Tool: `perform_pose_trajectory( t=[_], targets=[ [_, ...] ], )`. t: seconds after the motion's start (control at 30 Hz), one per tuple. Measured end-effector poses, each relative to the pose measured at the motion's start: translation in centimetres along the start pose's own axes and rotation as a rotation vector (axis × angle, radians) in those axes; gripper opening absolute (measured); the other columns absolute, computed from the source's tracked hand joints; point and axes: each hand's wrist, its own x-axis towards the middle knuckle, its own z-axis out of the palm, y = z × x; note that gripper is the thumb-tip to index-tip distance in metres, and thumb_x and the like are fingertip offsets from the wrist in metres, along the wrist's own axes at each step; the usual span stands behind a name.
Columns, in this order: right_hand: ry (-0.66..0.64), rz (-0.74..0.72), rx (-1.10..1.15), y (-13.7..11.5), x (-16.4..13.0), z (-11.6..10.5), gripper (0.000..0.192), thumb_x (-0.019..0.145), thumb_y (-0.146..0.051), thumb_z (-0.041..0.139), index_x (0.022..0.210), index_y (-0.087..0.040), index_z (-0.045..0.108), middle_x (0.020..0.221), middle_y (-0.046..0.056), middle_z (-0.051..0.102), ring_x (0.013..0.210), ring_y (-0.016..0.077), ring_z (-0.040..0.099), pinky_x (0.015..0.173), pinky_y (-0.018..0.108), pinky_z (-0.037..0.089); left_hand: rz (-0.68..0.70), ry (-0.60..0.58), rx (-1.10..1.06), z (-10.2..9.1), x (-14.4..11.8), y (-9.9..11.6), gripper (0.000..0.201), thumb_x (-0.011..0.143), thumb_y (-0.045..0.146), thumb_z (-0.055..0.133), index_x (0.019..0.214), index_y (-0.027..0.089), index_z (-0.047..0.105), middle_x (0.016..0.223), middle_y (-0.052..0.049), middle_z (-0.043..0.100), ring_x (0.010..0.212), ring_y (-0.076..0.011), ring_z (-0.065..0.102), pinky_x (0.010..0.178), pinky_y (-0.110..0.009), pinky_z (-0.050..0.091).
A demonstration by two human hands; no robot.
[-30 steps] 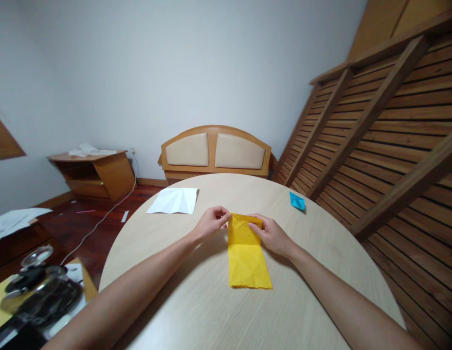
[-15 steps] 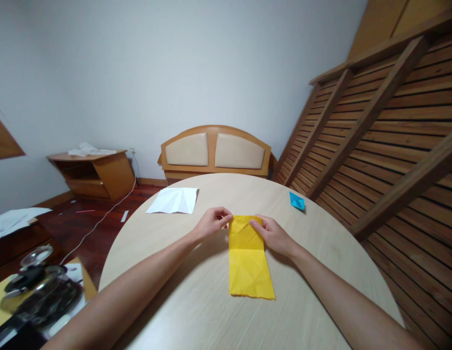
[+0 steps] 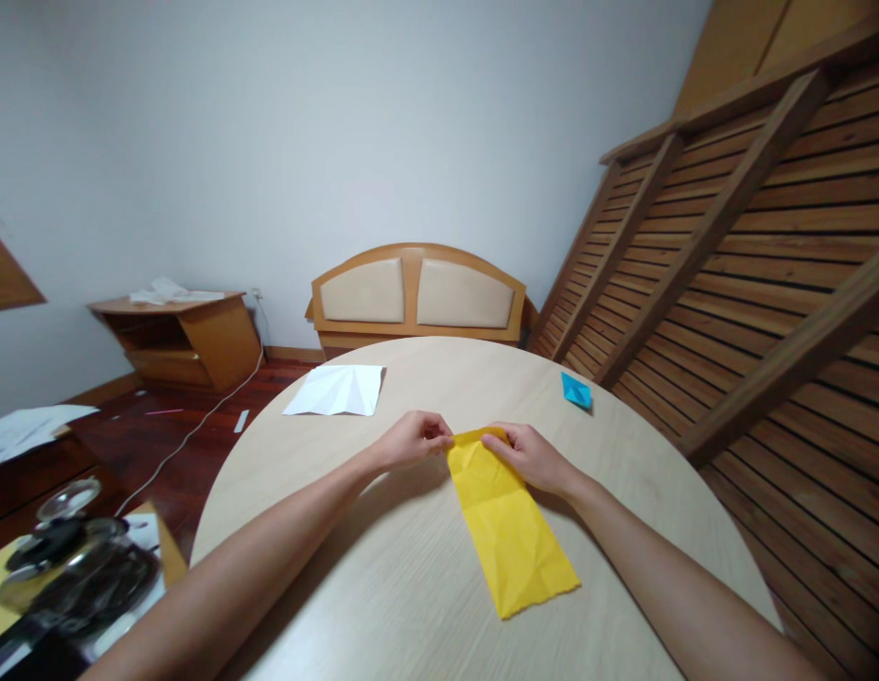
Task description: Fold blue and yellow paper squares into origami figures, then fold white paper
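Observation:
A long strip of creased yellow paper (image 3: 514, 534) lies slanted on the round pale table (image 3: 304, 558), its ragged short edge toward me on the right. My left hand (image 3: 416, 441) pinches the far left corner between thumb and fingers. On the far right part of the sheet, my right hand (image 3: 528, 454) grips with the thumb on top and the fingers behind. A narrow band along the far edge looks turned over between the hands.
White creased paper (image 3: 335, 391) lies at the table's back left, a small blue folded paper (image 3: 576, 391) at the back right. A slatted wooden frame (image 3: 729, 246) leans along the right. Glassware (image 3: 77, 567) stands on a lower surface at left.
The yellow paper has turned, its near end swinging right and toward me. Both hands keep hold of its far edge, which has come slightly nearer and now tilts.

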Motion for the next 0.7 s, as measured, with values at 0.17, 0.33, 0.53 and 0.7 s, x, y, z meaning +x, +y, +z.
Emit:
perform_pose_trajectory(
  t=[0.17,0.33,0.53,0.7],
  targets=[
    [-0.064,0.011,0.110,0.4,0.0,-0.4,0.036,0.086,-0.041,0.065,0.111,-0.016,0.068,0.100,0.007,0.073,0.085,0.0224,0.067,0.067,0.029,0.052,-0.145,0.072,-0.102,-0.4,0.2,0.0,0.024,0.078,0.036,0.071,0.073,0.014,0.065,0.061,-0.001,0.062,0.054,-0.0108,0.054,0.053,-0.021,0.040],
    [-0.078,0.014,0.109,1.2,0.1,-1.4,0.035,0.086,-0.040,0.064,0.110,-0.016,0.070,0.099,0.007,0.073,0.086,0.0229,0.067,0.069,0.030,0.052,-0.210,0.095,-0.096,-1.2,0.1,-0.1,0.029,0.078,0.041,0.073,0.076,0.014,0.065,0.064,-0.001,0.063,0.052,-0.0100,0.053,0.047,-0.020,0.035],
    [-0.056,0.045,0.117,1.6,0.1,-2.2,0.034,0.083,-0.035,0.064,0.108,-0.015,0.074,0.101,0.008,0.075,0.089,0.0226,0.068,0.077,0.033,0.052,-0.174,0.065,-0.118,-2.1,0.0,-0.2,0.033,0.079,0.045,0.072,0.087,0.014,0.067,0.069,-0.001,0.063,0.059,-0.0111,0.057,0.050,-0.020,0.042],
    [-0.041,0.119,0.134,2.3,0.0,-2.7,0.033,0.081,-0.034,0.065,0.105,-0.016,0.077,0.102,0.010,0.076,0.083,0.0211,0.069,0.070,0.030,0.052,-0.163,-0.020,-0.150,-2.5,-0.2,-0.1,0.032,0.083,0.042,0.068,0.096,0.014,0.068,0.074,-0.001,0.061,0.062,-0.0105,0.056,0.056,-0.022,0.047]
  ],
)
